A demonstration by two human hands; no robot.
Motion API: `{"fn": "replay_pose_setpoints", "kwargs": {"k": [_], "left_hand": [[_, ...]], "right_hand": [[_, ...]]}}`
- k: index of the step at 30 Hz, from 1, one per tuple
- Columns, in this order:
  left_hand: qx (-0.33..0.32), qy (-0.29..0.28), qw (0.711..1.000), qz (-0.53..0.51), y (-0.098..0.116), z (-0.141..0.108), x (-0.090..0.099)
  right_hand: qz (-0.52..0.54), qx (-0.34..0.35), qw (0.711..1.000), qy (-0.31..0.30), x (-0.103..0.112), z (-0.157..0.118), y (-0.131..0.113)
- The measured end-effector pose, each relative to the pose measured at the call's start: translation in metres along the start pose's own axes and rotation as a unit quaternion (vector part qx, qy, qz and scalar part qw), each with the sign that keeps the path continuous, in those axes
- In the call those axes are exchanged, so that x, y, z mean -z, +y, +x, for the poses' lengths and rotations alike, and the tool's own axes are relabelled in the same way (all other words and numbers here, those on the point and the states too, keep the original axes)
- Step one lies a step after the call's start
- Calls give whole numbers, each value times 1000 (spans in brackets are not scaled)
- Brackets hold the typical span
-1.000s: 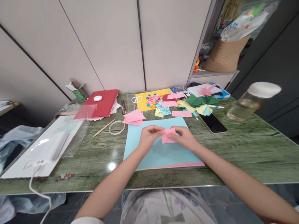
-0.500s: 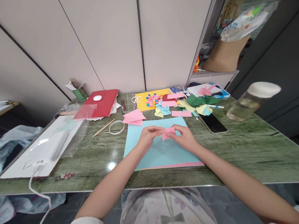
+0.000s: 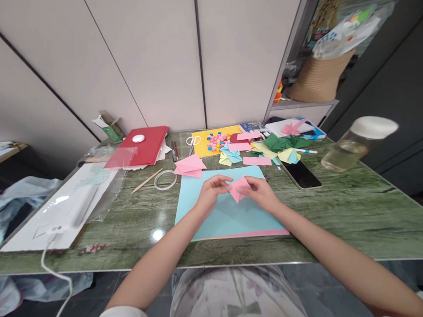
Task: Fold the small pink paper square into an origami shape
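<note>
A small piece of pink paper (image 3: 238, 190), showing a diamond-like outline, is pinched between my two hands above the light-blue sheets (image 3: 223, 220). My left hand (image 3: 213, 191) is closed on its left corner with thumb and fingertips. On the other side my right hand (image 3: 260, 192) grips it, thumb across the front face. Beyond my left hand lie folded pink papers (image 3: 190, 166), overlapping the blue sheets' far edge. Several pink strips (image 3: 257, 161) lie past my right hand, beside folded blue and yellow paper pieces (image 3: 230, 154).
A phone (image 3: 302, 174) and a lidded bottle (image 3: 355, 143) stand to the right. Leftward are a tape roll (image 3: 164, 172), a pointed wooden stick (image 3: 147, 181), a red folder (image 3: 149, 146) and a white board with a cable (image 3: 56, 213). Scissors (image 3: 193, 140) lie at the back.
The pink paper has turned in my hands, from a roughly level rectangle to a diamond-like shape with a corner pointing down. My arms have hardly moved.
</note>
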State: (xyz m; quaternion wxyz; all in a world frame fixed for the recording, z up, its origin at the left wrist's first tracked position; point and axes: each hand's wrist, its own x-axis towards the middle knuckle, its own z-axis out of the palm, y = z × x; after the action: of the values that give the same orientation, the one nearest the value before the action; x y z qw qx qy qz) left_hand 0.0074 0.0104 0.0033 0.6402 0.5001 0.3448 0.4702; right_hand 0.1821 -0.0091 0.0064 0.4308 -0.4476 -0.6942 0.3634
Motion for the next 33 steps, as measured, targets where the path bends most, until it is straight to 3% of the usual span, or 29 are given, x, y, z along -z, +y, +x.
{"fn": "replay_pose_setpoints", "kwargs": {"k": [6,12,20,27,30,33], "left_hand": [[3,-22,999,35,6,-2,-2],[50,-35,995,81,4,-3,-3],[93,-50,994,28,-5,1,-1],[75,5,997,-9,-5,2,-1],[74,14,997,-7,-5,3,2],[71,22,997,8,-5,5,4]], "right_hand": [[1,-13,999,-44,4,2,0],[-11,-16,997,-81,4,1,-4],[-3,-34,994,-100,3,2,-4],[32,-69,986,-148,6,2,-2],[37,-75,988,-131,6,3,0],[35,-71,995,-65,9,6,2]]}}
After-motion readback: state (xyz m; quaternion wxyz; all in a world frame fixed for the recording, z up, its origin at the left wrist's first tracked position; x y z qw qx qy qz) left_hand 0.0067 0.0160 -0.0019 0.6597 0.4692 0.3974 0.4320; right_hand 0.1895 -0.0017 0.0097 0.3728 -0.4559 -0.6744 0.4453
